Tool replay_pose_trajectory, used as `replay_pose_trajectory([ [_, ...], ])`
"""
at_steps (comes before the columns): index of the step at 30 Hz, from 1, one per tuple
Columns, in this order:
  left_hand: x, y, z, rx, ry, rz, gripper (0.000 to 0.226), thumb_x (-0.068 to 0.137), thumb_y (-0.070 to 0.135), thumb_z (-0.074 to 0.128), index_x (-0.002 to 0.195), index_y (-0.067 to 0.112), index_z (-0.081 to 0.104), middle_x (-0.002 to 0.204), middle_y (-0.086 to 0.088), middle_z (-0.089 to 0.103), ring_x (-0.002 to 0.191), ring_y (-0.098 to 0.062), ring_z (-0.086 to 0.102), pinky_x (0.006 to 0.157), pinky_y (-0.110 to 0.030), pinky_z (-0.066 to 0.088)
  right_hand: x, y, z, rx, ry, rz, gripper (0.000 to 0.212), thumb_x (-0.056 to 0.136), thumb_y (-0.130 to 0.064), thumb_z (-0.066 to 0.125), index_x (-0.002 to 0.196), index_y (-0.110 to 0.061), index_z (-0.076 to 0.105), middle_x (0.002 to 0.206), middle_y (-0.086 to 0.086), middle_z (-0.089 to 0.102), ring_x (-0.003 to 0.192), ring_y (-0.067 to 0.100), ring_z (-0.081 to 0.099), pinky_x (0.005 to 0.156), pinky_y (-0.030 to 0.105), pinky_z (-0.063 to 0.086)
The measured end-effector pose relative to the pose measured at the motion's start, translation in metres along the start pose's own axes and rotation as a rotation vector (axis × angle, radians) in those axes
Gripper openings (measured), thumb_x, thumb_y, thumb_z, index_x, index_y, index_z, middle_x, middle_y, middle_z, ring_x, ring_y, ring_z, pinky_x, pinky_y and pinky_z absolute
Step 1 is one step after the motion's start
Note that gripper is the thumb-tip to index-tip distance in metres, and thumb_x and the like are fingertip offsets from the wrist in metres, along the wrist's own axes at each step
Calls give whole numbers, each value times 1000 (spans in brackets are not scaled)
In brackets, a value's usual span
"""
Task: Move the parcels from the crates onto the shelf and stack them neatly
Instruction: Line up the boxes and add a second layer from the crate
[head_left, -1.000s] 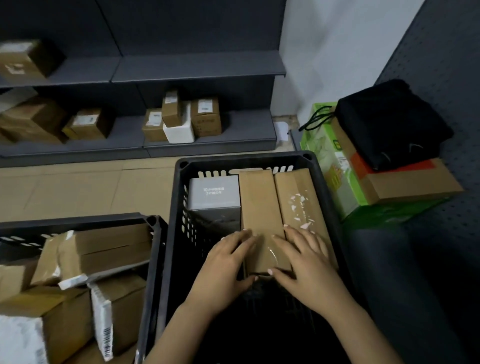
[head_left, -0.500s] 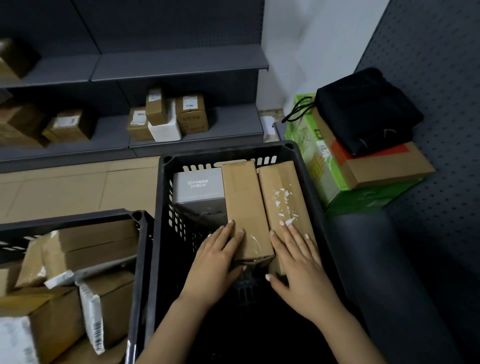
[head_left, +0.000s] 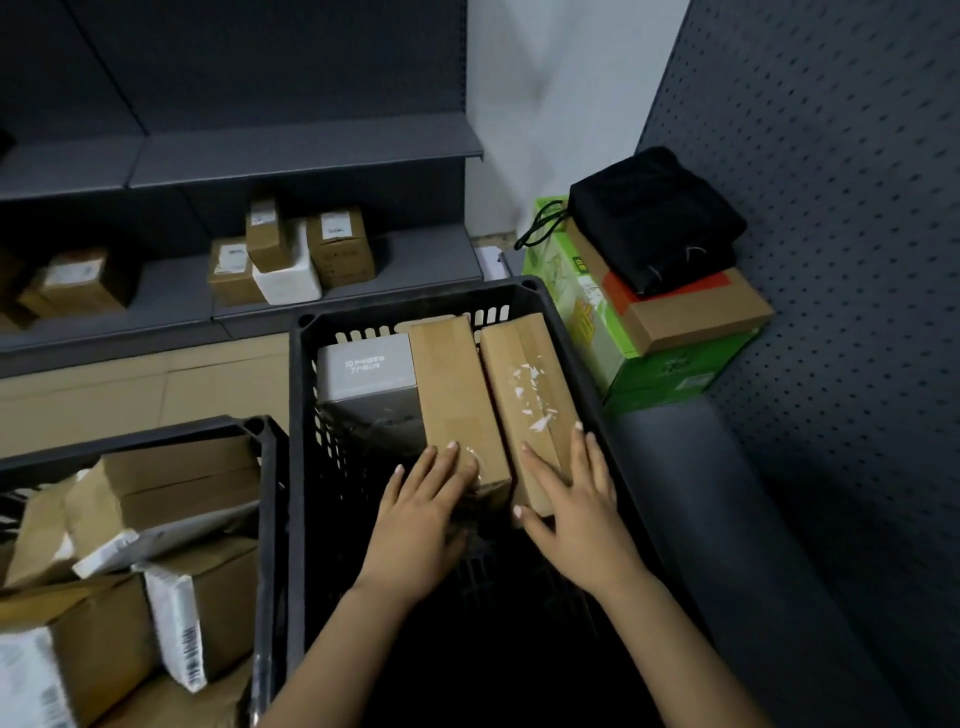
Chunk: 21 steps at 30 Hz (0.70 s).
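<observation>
A black crate (head_left: 297, 415) in front of me holds a grey box (head_left: 363, 366) and two long brown parcels side by side. My left hand (head_left: 421, 512) grips the near end of the middle brown parcel (head_left: 454, 384), fingers on top. My right hand (head_left: 574, 501) grips the near end of the right brown parcel (head_left: 527, 384), which has torn white label scraps; its thumb presses the end face. Both parcels still lie in the crate. The grey shelf (head_left: 410, 252) beyond holds several parcels, among them a white box (head_left: 285, 278).
A second black crate (head_left: 270, 467) on my left is full of brown and white parcels. To the right, a green carton (head_left: 670, 374) carries a flat brown box and a black bag (head_left: 654, 218). A grey pegboard wall closes the right side.
My right hand has slid from the middle parcel onto the right parcel. My left hand stays on the middle parcel's near end. The view has shifted slightly to the right.
</observation>
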<state>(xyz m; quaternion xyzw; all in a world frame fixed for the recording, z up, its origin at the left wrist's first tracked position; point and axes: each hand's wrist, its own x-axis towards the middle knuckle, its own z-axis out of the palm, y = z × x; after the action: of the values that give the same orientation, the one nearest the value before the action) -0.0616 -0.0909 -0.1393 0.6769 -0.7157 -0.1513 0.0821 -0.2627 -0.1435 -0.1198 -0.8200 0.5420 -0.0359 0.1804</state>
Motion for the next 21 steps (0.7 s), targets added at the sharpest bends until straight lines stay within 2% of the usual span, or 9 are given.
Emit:
replay_pose_trajectory([
  [2,-1,1,-1,-12,14,-27,84,68,29,74,144,32,37,156,4,28,143,-23,29,111,-44,21,2,-5,4,-27,-15,-1,68,94,-52,44,149,-49,4,153,10,-34,141,27,-30,118,48,5],
  [4,2,4,0,-25,44,-46,79,76,29,68,146,33,33,159,7,18,146,-20,17,115,-42,15,5,-6,8,-27,-1,-2,70,93,-50,47,149,-49,6,155,10,-32,143,29,-27,115,52,13],
  [7,2,11,3,-59,51,-88,75,85,29,59,151,33,21,160,11,0,148,-16,-2,118,-36,2,7,-5,8,-28,66,-29,72,89,-45,54,150,-44,16,160,10,-18,146,35,-13,110,55,25],
  [10,0,19,1,-67,42,-102,79,88,32,57,152,33,11,159,11,-6,148,-15,-7,116,-32,-3,3,-3,5,-8,81,-39,72,87,-46,55,149,-40,20,161,8,-14,147,34,-7,111,53,25],
  [12,-3,22,-1,-50,38,-102,80,90,33,54,152,33,5,157,10,-10,147,-13,-9,115,-29,-6,-6,-4,1,19,68,-12,75,86,-48,56,150,-39,17,159,9,-18,147,33,-7,114,47,21],
  [15,-9,26,-5,-90,73,-81,77,88,32,59,152,30,16,160,5,2,148,-14,0,115,-27,-5,-24,-13,-3,99,26,122,92,82,-51,62,152,-36,4,157,14,-23,147,33,-3,116,39,17],
  [17,-15,27,-8,-105,69,-49,76,87,32,60,151,30,20,160,4,8,148,-15,4,114,-26,-4,-37,-22,-4,151,26,199,102,78,-50,66,152,-33,-1,159,15,-12,146,33,2,115,37,20],
  [21,-26,24,-17,-85,64,83,77,86,27,61,151,32,20,160,3,10,148,-15,2,113,-24,-9,-57,-42,-3,209,134,269,105,70,-46,73,153,-29,10,158,15,13,142,32,16,113,38,25],
])
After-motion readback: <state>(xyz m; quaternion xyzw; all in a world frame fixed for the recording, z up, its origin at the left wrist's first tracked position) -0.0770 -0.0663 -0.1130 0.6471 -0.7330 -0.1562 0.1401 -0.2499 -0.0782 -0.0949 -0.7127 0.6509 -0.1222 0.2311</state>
